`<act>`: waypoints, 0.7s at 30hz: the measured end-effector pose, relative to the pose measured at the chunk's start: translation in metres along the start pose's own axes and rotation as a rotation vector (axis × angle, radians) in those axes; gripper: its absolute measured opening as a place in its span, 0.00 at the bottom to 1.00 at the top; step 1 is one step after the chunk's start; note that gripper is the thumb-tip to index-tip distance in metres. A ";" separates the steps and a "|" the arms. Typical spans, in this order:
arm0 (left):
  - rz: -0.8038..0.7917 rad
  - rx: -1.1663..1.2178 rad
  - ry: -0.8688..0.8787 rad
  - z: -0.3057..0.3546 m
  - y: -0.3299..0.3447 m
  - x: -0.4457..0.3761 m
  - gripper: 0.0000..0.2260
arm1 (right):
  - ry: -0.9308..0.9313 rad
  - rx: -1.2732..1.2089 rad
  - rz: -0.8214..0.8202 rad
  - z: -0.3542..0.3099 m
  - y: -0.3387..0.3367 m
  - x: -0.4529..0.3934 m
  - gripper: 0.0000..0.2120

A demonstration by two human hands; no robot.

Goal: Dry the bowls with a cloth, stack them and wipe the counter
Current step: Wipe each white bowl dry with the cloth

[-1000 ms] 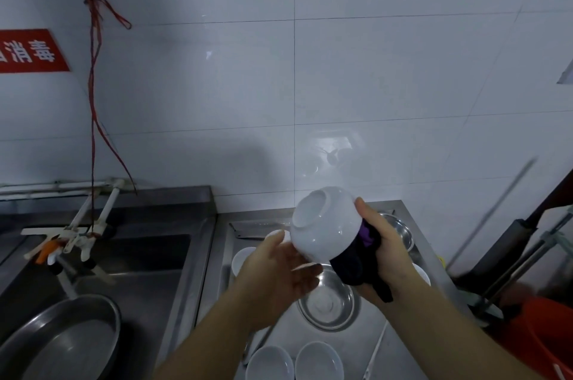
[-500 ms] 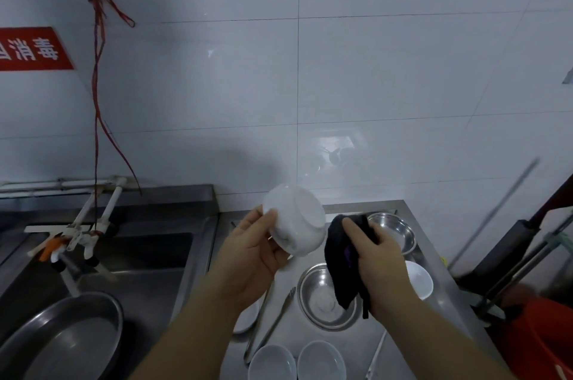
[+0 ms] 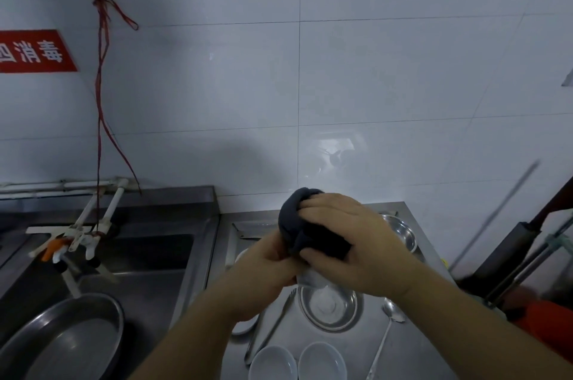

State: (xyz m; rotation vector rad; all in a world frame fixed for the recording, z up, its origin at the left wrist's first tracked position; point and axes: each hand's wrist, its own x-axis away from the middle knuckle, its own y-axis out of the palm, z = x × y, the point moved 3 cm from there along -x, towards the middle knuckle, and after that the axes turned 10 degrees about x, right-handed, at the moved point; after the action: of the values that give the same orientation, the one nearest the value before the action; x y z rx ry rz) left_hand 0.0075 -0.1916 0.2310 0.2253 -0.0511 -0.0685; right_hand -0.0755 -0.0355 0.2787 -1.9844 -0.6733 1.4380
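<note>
Above the steel counter [image 3: 415, 355] my two hands meet around one white bowl [image 3: 311, 278], of which only a small pale patch shows under my palms. My right hand [image 3: 350, 243] grips a dark cloth [image 3: 305, 224] and presses it over the bowl. From the left and below, my left hand [image 3: 263, 268] holds the bowl. Two white bowls [image 3: 272, 362] [image 3: 322, 361] stand side by side at the counter's near edge. A steel bowl [image 3: 330, 306] sits under my hands and another steel bowl [image 3: 401, 235] stands at the back right.
A fork [image 3: 273, 327] and a spoon [image 3: 389, 327] lie on the counter. The sink [image 3: 145, 261] to the left holds a large steel basin [image 3: 62, 339], with taps [image 3: 77, 237] above it. Dark poles [image 3: 511, 243] and something red [image 3: 545, 320] stand at the right.
The cloth, held beside the bowl half a second ago, now covers it. My right hand moved left onto the bowl, and both hands sank a little toward the counter.
</note>
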 end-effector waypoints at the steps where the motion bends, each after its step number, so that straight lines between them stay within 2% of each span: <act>1: -0.001 0.022 0.012 -0.001 0.002 0.001 0.18 | 0.052 -0.029 0.019 0.003 0.000 0.000 0.21; 5: -0.023 0.137 0.030 -0.002 0.007 0.003 0.16 | 0.339 -0.232 0.114 0.016 0.003 -0.004 0.14; 8: -0.042 0.146 0.063 0.002 0.004 0.007 0.16 | 0.609 -0.653 0.197 0.027 0.006 -0.004 0.08; 11: -0.065 0.129 0.102 0.008 0.007 0.008 0.15 | 0.900 -0.979 0.307 0.034 0.012 0.005 0.09; 13: -0.072 0.108 0.148 0.011 0.012 0.008 0.14 | 1.065 -1.193 0.354 0.034 0.021 0.014 0.16; 16: -0.054 0.077 0.213 0.013 0.021 0.011 0.12 | 1.140 -1.375 0.339 0.028 0.033 0.024 0.26; 21: -0.009 0.055 0.251 0.009 0.028 0.005 0.08 | 1.259 -1.450 0.390 0.025 0.044 0.028 0.23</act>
State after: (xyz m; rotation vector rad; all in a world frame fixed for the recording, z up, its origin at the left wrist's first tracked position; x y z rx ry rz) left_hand 0.0140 -0.1671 0.2466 0.2879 0.1977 -0.0474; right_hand -0.0887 -0.0423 0.2227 -3.4874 -0.7234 -0.7650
